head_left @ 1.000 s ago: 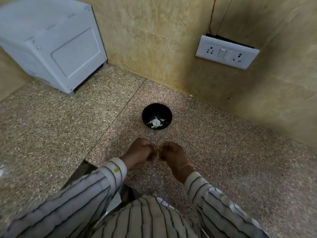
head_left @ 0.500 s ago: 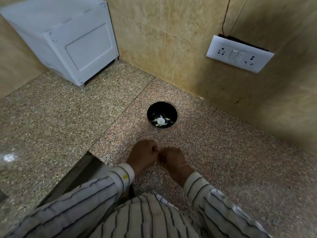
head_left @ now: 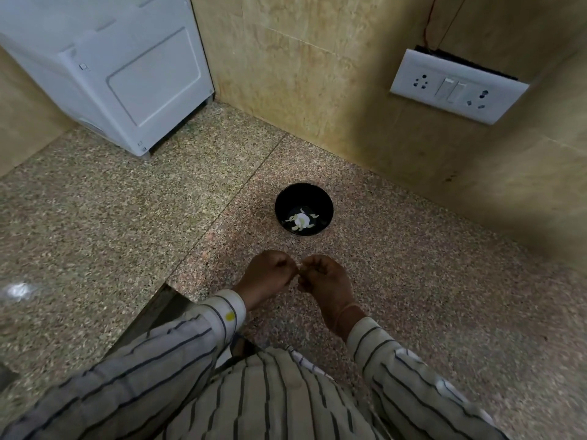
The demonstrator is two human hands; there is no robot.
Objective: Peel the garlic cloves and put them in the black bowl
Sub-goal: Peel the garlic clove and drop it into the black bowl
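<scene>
Bowl (head_left: 322,203): some garlic (head_left: 300,221) in. Your left hand (head_left: 270,274), right hand (head_left: 325,279): curled together, seemingly pinching a hidden clove.

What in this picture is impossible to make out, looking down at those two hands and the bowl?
Head view: whatever the left hand and right hand work on is hidden behind their curled fingers.
Head view: the pale bits in the black bowl are too small to tell cloves from skins.
Head view: the white appliance is cut off by the top and left edges.
</scene>
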